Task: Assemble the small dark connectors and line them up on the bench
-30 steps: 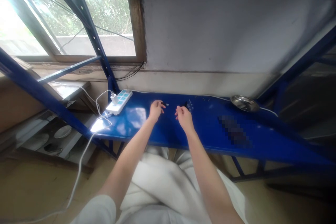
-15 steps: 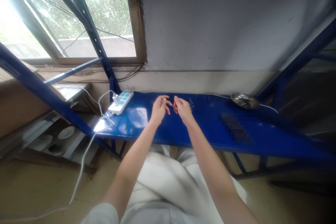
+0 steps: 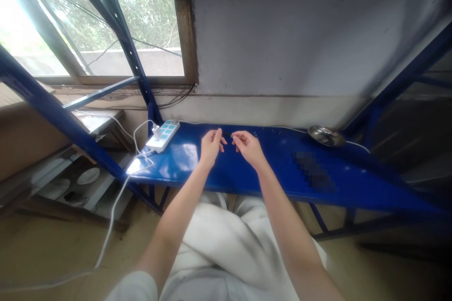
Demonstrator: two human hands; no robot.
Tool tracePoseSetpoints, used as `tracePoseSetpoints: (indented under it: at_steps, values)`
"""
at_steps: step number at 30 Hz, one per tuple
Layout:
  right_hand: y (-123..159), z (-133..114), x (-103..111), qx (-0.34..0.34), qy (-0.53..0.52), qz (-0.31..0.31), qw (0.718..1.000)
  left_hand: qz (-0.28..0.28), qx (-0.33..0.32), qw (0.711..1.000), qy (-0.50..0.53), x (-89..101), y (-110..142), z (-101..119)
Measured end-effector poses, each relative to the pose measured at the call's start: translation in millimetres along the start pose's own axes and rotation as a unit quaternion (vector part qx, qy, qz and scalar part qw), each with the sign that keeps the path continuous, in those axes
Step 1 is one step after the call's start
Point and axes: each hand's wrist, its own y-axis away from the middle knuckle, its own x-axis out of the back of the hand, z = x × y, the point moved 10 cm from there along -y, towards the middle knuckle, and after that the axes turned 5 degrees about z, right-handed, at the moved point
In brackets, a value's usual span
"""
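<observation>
Above the blue table (image 3: pixel 233 174), my two hands face each other a short gap apart. My left hand (image 3: pixel 211 147) pinches one end of a thin dark strip (image 3: pixel 227 135) between thumb and forefinger, its other fingers loosely curled. The strip reaches across to my right hand (image 3: pixel 248 147), whose thumb and fingertips are pressed together at its far end. A tiny pale bit shows at those right fingertips, too small to name. Just behind my right hand lie small clear pieces (image 3: pixel 256 136), partly covered by it.
A white power strip (image 3: pixel 163 136) with a plug and white cable stands at the table's left end. A shiny metal dish (image 3: pixel 326 135) sits at the back right, near a blurred-out dark object (image 3: pixel 312 171). Blue metal posts (image 3: pixel 132 61) rise at both sides.
My hands have moved slightly apart, the left one a little to the left. The right fingers have shifted their pinch, and a pale bit now shows at their tips.
</observation>
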Motion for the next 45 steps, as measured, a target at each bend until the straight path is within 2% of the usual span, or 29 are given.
tracePoseSetpoints:
  at_steps: [4,11,13,16,18,22,25,28,32,36,45]
  values:
    - [5,-1,-2,0.015,0.039,-0.015,0.999,-0.003,0.002,1.0,0.01,-2.2,2,-3]
    - [8,0,4,0.045,0.117,-0.009,0.992,-0.078,-0.014,0.997,0.016,-21.9,11,-7]
    - [8,0,6,0.063,0.139,-0.007,0.988,-0.072,-0.015,0.997,0.008,-21.5,12,-8]
    - [9,3,14,0.091,0.185,0.007,0.978,-0.033,-0.013,0.999,0.002,-13.8,9,-10]
    - [10,13,25,0.082,0.213,0.014,0.973,-0.008,-0.012,1.0,-0.003,-8.0,7,-12]
    - [17,53,68,-0.012,0.226,0.066,0.972,-0.003,0.0,1.0,-0.023,-7.5,4,-26]
    - [26,82,104,-0.09,0.209,0.137,0.964,-0.028,0.021,0.998,-0.047,-19.1,5,-47]
    - [32,102,121,-0.123,0.197,0.176,0.957,-0.052,0.04,0.995,-0.074,-36.2,8,-71]
    - [34,122,122,-0.132,0.195,0.21,0.949,-0.076,0.052,0.99,-0.108,-59.1,10,-100]
    - [36,135,114,-0.122,0.199,0.231,0.944,-0.084,0.041,0.983,-0.157,-73.8,6,-115]
    - [29,160,103,-0.141,0.257,0.209,0.933,-0.112,0.022,0.956,-0.268,-104.5,-7,-139]
